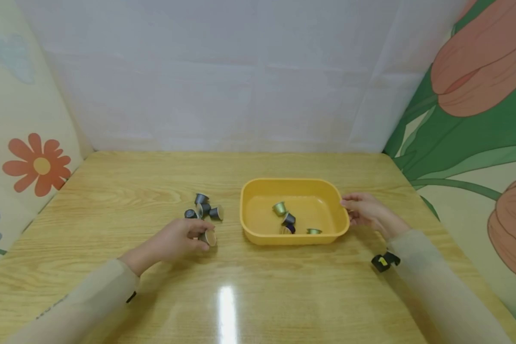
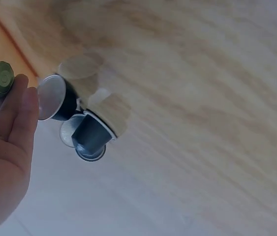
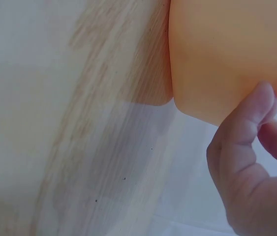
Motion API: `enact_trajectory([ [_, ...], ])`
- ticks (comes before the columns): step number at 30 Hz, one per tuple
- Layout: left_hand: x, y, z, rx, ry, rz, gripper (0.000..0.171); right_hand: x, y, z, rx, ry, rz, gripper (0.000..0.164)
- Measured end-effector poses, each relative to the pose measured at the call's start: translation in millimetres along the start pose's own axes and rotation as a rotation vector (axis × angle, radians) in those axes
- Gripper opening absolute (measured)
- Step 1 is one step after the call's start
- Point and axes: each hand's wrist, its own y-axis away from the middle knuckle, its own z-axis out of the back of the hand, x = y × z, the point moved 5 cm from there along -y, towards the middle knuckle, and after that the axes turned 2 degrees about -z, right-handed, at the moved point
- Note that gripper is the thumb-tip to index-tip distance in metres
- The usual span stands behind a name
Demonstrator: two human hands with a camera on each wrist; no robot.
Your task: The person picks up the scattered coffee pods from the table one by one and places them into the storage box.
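Note:
My left hand (image 1: 172, 241) pinches a green coffee capsule (image 2: 1, 77) between thumb and fingers, low over the table; its pale lid faces right in the head view. Just beyond the fingers lies a small cluster of dark coffee capsules (image 1: 216, 213), some on their sides. At the right end of a yellow plastic basin (image 1: 294, 239), my right hand (image 1: 371, 215) grips the rim, with fingers against the outer wall (image 3: 217, 59). Inside the basin are a green capsule (image 1: 279, 208), a dark capsule (image 1: 289, 219) and others partly hidden by the front wall.
The wooden table (image 1: 258, 291) runs back to a white cloth backdrop (image 1: 215, 95). Flower-printed panels (image 1: 468, 191) stand along both sides. A black strap piece with a yellow mark (image 1: 382, 263) hangs at the right sleeve.

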Motion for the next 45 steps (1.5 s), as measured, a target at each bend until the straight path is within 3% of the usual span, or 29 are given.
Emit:
enact_trajectory([
  [9,-13.7,-10.5,5.9,0.000,0.068,0.035,0.049,-2,0,1,0.007,-0.004,0.004,0.045],
  [19,-28.8,-20.0,7.0,-0.019,0.134,-0.011,0.049,-2,0,0,0.012,0.008,0.001,0.042],
  [45,-55.5,-50.2,-3.8,-0.002,0.276,0.108,0.054,-1,-2,1,0.010,0.019,0.002,0.043],
])
